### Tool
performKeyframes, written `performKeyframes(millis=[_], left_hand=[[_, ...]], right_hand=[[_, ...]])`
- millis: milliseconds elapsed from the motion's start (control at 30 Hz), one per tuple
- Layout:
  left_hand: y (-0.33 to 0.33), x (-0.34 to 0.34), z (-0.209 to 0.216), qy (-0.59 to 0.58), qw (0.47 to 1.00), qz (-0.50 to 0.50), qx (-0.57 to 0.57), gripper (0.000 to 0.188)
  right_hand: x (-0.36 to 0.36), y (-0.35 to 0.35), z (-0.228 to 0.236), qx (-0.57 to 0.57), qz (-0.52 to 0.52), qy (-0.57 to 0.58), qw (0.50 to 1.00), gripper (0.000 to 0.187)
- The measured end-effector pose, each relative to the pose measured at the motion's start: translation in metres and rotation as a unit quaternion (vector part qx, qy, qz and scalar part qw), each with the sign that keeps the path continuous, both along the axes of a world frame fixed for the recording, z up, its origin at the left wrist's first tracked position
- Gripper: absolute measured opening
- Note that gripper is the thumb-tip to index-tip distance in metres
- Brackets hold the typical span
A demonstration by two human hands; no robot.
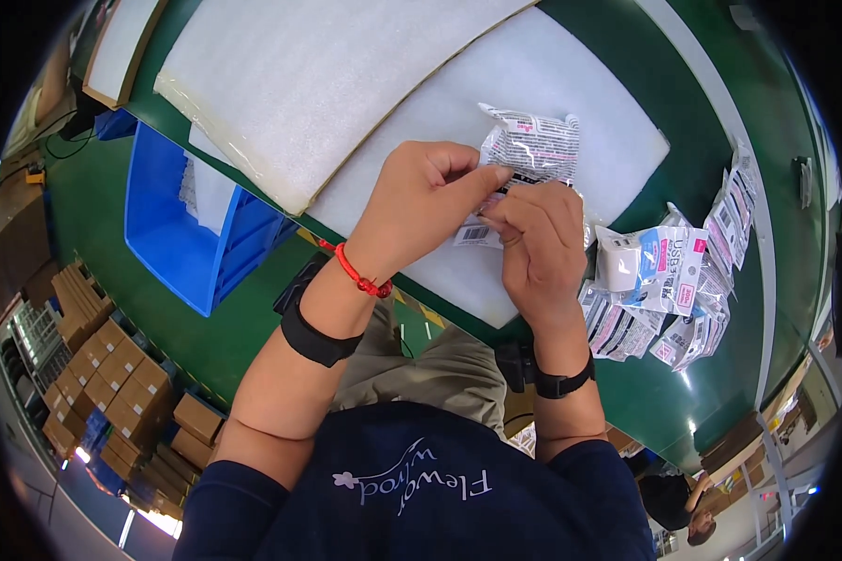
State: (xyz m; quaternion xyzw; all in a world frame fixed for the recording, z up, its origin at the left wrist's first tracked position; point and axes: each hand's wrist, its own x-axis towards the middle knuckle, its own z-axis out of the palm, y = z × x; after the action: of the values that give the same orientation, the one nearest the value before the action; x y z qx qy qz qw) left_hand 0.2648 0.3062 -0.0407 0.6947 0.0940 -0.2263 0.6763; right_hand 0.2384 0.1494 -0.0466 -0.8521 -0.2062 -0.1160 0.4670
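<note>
A clear plastic packet (535, 145) with dense dark print lies over the white foam sheet (617, 122) in front of me. My left hand (435, 192) pinches its near edge between thumb and bent fingers. Close against it, my right hand (544, 238) is closed on the same edge, its fingers curled. The fingertips of both hands nearly meet, and they hide the pinched part. Just below them shows a white flap with a barcode (478, 234). To the right of my right hand lies a heap of similar packets (650, 266), the top one holding a white block-shaped item.
A larger padded white sheet (281, 84) with a taped edge covers the green table's (617, 210) left part. Below the table's left edge stands a blue bin (164, 220) with white material inside. Cardboard boxes (112, 374) are stacked on the floor. Another person (669, 491) is at lower right.
</note>
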Motion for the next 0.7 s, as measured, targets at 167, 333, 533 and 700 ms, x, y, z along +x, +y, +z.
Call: performKeyframes(millis=[167, 333, 533, 700], left_hand=[[0.000, 0.002, 0.004, 0.004, 1.000, -0.005, 0.023, 0.032], [0.002, 0.004, 0.004, 0.005, 0.999, -0.016, 0.049, 0.034], [0.003, 0.005, 0.005, 0.039, 0.999, -0.003, 0.005, 0.030], [0.004, 0.007, 0.011, 0.068, 0.997, -0.032, 0.034, 0.022]], right_hand=[[-0.002, 0.001, -0.001, 0.009, -0.003, 0.003, 1.000, 0.022], [-0.005, 0.006, 0.007, 0.033, -0.030, 0.050, 0.998, 0.018], [-0.006, 0.008, 0.007, 0.000, -0.054, 0.056, 0.997, 0.019], [-0.001, 0.010, 0.008, -0.012, -0.047, 0.019, 0.999, 0.016]])
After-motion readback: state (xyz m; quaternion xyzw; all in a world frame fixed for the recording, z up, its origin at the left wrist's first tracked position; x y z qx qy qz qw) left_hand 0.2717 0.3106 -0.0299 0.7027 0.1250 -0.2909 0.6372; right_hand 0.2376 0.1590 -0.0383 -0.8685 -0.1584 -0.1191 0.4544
